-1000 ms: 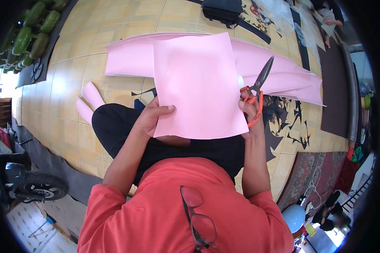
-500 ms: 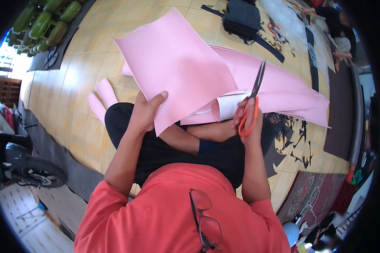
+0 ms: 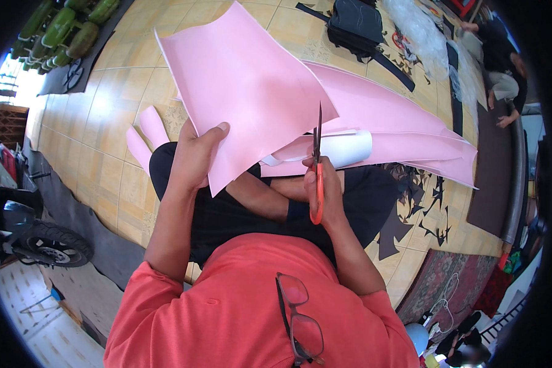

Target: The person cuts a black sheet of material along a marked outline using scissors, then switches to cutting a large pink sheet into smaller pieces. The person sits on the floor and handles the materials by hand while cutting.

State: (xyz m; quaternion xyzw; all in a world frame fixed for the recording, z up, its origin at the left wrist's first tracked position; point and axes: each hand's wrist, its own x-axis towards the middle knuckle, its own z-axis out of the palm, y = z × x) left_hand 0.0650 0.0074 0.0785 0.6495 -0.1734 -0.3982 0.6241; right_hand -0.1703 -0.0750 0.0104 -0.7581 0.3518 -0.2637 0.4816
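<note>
My left hand point(image 3: 197, 154) grips a large pink sheet point(image 3: 245, 92) by its lower left edge, the thumb lying on top. The sheet is tilted up and slightly curved over my crossed legs. In my right hand point(image 3: 329, 190) is a pair of scissors point(image 3: 317, 138) with orange handles, its dark blades pointing up and looking closed. The blades stand just at the sheet's lower right edge; whether they touch it I cannot tell. Behind, long pink pieces point(image 3: 398, 119) are spread on the floor, with a curled white-backed piece point(image 3: 352, 149) by my right knee.
Two narrow pink strips point(image 3: 153, 126) lie beside my left knee. Dark scraps point(image 3: 411, 184) litter the tiles at right. A black backpack point(image 3: 354, 27) and clear plastic point(image 3: 420, 30) are farther off. Another person point(image 3: 503, 67) sits at the far right. A motorcycle wheel point(image 3: 55, 244) stands at left.
My right hand has moved left with the scissors, bringing the blades to the sheet's edge and more upright. My left hand and the pink sheet have shifted slightly left.
</note>
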